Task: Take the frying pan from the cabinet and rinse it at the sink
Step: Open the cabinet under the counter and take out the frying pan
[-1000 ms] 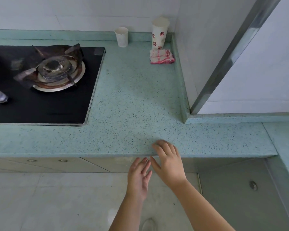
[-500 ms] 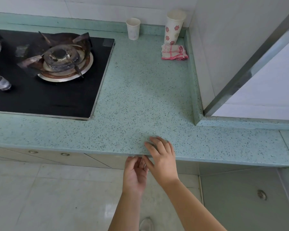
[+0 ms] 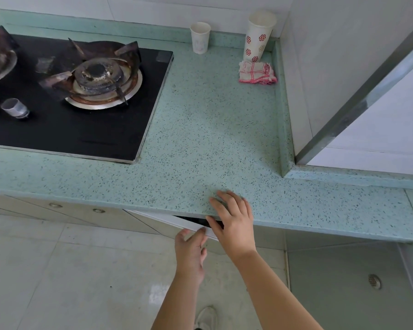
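Note:
Below the green speckled countertop point(image 3: 200, 139), a pale cabinet door point(image 3: 167, 220) stands slightly ajar, with a dark gap point(image 3: 191, 219) behind its top edge. My left hand point(image 3: 191, 251) grips that top edge from the front with its fingertips. Over the countertop's front edge lies my right hand point(image 3: 234, 222), fingers spread on the stone and thumb down at the gap. The frying pan and the sink are out of view.
A black gas hob point(image 3: 81, 129) with a rusty burner point(image 3: 100, 79) fills the left of the counter. Two paper cups point(image 3: 200, 38) point(image 3: 259, 35) and a folded red-checked cloth point(image 3: 256, 72) sit at the back right corner. Another cabinet door point(image 3: 343, 282) stands lower right, above pale floor tiles point(image 3: 69, 270).
The cabinet door, shut before, has swung out a little at its top. My left hand has taken hold of its edge; my right hand stays on the counter edge.

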The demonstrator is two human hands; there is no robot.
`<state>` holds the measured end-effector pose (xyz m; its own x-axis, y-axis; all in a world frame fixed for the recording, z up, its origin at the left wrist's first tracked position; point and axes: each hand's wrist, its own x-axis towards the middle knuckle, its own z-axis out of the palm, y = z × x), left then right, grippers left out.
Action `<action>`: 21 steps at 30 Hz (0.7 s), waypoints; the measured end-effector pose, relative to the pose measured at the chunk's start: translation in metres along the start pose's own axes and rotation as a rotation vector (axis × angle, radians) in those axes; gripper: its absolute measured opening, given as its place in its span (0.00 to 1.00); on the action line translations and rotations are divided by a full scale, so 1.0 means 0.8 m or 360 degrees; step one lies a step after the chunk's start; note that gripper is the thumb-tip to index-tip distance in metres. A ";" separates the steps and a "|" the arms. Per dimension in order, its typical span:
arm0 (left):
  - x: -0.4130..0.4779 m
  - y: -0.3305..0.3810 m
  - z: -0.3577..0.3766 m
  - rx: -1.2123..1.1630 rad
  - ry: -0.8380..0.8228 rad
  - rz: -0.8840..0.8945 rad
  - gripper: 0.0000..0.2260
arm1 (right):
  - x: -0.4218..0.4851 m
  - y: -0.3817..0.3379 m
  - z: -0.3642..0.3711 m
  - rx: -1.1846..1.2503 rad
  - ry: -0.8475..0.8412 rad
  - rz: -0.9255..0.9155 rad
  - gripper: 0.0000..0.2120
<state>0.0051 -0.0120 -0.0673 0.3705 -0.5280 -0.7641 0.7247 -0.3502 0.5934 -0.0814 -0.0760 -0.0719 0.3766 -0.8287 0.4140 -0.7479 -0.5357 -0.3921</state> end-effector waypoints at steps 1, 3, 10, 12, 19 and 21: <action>-0.002 0.000 0.000 0.0084 0.0067 0.0031 0.16 | 0.000 0.000 0.000 0.0001 0.0002 -0.0004 0.15; -0.004 0.000 0.002 0.0241 0.0180 0.0110 0.11 | 0.000 0.000 -0.002 -0.0002 0.0001 -0.0005 0.14; -0.008 0.000 0.003 0.0551 0.0379 0.0273 0.17 | -0.001 0.000 -0.003 -0.0024 -0.0032 -0.0016 0.14; -0.009 -0.003 0.000 0.0571 0.0396 0.0295 0.14 | -0.001 0.000 -0.004 -0.0034 -0.0044 -0.0004 0.14; -0.042 -0.008 -0.037 0.0621 0.0386 0.0423 0.20 | 0.000 -0.004 -0.011 -0.0095 -0.0098 -0.0003 0.16; -0.048 -0.009 -0.051 0.0684 0.0334 0.0450 0.22 | -0.001 -0.006 -0.012 -0.0123 -0.0123 0.0017 0.16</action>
<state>0.0090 0.0427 -0.0525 0.6558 -0.4972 -0.5681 0.2943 -0.5246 0.7989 -0.0830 -0.0713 -0.0621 0.4072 -0.8459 0.3443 -0.7909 -0.5152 -0.3303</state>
